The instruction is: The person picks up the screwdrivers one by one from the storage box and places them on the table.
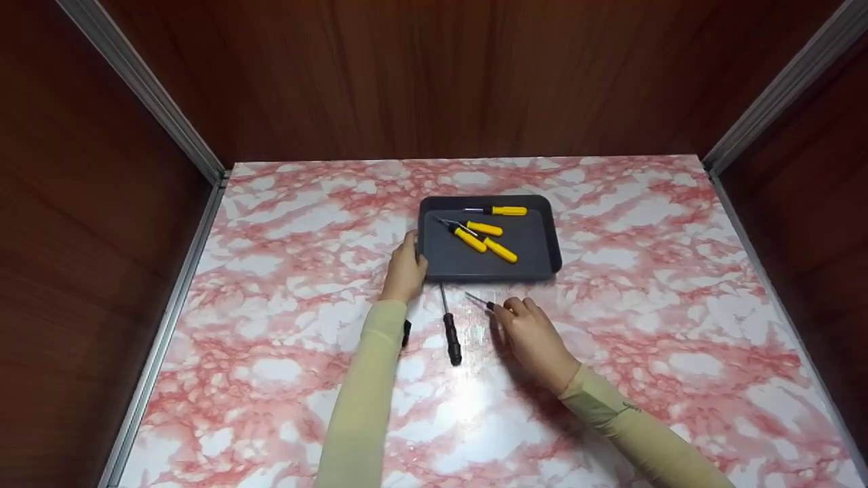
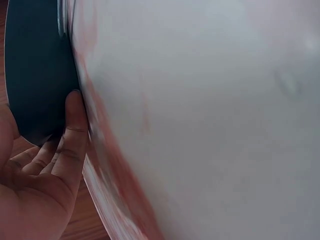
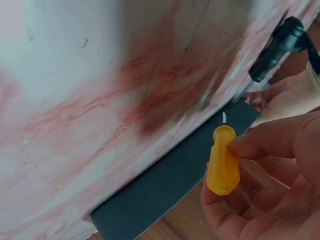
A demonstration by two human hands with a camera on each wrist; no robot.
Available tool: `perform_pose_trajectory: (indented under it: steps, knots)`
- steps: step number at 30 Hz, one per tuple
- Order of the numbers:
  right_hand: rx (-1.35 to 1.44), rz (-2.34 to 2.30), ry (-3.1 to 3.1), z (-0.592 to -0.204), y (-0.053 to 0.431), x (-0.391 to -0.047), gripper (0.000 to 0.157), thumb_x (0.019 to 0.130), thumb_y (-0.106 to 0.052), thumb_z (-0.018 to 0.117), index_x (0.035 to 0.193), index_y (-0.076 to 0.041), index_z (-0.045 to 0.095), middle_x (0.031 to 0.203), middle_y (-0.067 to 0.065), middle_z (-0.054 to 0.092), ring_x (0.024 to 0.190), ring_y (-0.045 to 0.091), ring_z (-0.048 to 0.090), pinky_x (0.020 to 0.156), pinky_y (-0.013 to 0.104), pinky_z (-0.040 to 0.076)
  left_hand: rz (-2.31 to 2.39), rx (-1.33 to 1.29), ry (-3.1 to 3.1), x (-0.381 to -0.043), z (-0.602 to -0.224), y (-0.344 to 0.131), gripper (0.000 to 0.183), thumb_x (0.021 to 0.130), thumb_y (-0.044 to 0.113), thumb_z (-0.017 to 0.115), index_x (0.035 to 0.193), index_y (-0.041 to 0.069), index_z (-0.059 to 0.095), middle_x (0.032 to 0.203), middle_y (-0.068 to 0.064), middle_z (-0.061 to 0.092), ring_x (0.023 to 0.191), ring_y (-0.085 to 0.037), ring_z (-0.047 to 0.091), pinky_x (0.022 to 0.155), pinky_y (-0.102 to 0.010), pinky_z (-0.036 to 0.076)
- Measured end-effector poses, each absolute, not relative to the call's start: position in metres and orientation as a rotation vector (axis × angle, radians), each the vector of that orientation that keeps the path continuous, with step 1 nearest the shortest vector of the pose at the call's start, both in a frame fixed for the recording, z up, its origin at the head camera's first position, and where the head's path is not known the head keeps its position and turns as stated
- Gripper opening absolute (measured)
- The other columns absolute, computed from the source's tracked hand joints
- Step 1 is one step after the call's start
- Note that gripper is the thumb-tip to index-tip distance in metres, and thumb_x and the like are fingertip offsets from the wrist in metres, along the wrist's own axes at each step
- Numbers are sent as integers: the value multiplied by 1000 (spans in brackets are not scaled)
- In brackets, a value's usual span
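A dark grey tray (image 1: 488, 272) lies on the table with several yellow-handled screwdrivers (image 1: 500, 250) inside it. At its front left corner my left hand (image 1: 405, 270) grips the tray, thumb on the front side and fingers along the left side. My right hand (image 1: 536, 339) pinches another screwdriver (image 3: 224, 162) by its yellow handle, just in front of the tray. The shaft of that one points toward the tray in the head view. Between my hands lies a black-handled screwdriver (image 1: 452, 339), its tip at the tray's front edge.
The table (image 1: 271, 369) has a red and white marbled top. Brown wood-grain panels (image 1: 461, 81) stand behind it and on both sides, with metal rails (image 1: 156, 88) at the corners. A small black device (image 1: 406, 333) sits at my left wrist.
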State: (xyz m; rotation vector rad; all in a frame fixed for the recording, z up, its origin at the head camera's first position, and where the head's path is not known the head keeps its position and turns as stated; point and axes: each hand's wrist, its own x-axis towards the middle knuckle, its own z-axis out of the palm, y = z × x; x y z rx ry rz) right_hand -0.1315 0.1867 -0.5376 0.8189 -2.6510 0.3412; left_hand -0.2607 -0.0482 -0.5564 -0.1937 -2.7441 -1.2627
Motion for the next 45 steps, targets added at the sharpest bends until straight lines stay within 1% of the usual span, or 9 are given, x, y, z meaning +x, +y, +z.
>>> perform_pose_trajectory:
  steps: [3,7,12,18,24,26,33,38,45]
  knots:
    - [822,319,-2659,-538,186,-131,34,71,7,53,102,-3,62,86,8,52,72,27,45,64,34,40,-1267,-209,-2731,-261,-556,-49,48,83,0,48,130,4,38,107,-14,56,60,-19,45,63,-32,39]
    - [828,278,-2684,-538,185,-130,42,65,9,52,104,-4,61,87,9,52,72,27,46,64,33,40,-1251,-210,-2722,-261,-556,-49,48,83,0,49,130,4,39,110,-14,56,68,-20,49,69,-33,40]
    - [837,248,-2701,-538,180,-129,46,61,9,58,105,-3,60,86,10,52,72,28,46,62,34,42,-1250,-212,-2725,-261,-557,-50,48,83,-1,48,130,4,38,107,-13,57,63,-19,47,65,-33,40]
    - [841,215,-2729,-538,175,-128,45,63,7,60,107,-1,59,86,12,53,72,29,47,60,34,43,-1259,-192,-2749,-260,-556,-50,48,85,1,48,131,5,36,106,-12,56,59,-17,44,62,-32,39]
    - [870,196,-2724,-542,172,-128,40,67,8,57,107,2,58,84,13,52,71,28,47,63,33,42,-1258,-174,-2769,-259,-555,-48,48,86,4,46,133,8,35,87,-8,54,55,-17,44,57,-31,38]
    - [877,184,-2723,-543,170,-127,40,68,7,57,108,2,58,84,13,52,72,27,48,64,33,42,-1259,-176,-2768,-259,-554,-48,48,86,4,46,133,7,35,85,-7,54,54,-17,44,57,-31,37]
    - [894,179,-2733,-543,166,-124,38,67,2,62,105,3,56,83,11,50,71,26,48,64,33,40,-1225,-192,-2748,-260,-555,-47,49,84,1,49,132,6,37,112,-16,55,65,-20,47,66,-34,40]
    - [897,196,-2713,-545,166,-125,39,66,2,62,104,3,57,83,11,50,71,26,47,64,33,40,-1228,-182,-2748,-261,-555,-47,49,84,1,50,131,6,37,115,-15,54,69,-21,50,68,-34,41]
    - [893,186,-2711,-548,165,-126,40,67,5,59,107,4,57,86,12,50,72,25,48,65,33,42,-1217,-188,-2743,-260,-556,-47,48,84,2,49,130,5,38,113,-15,55,83,-21,54,75,-34,42]
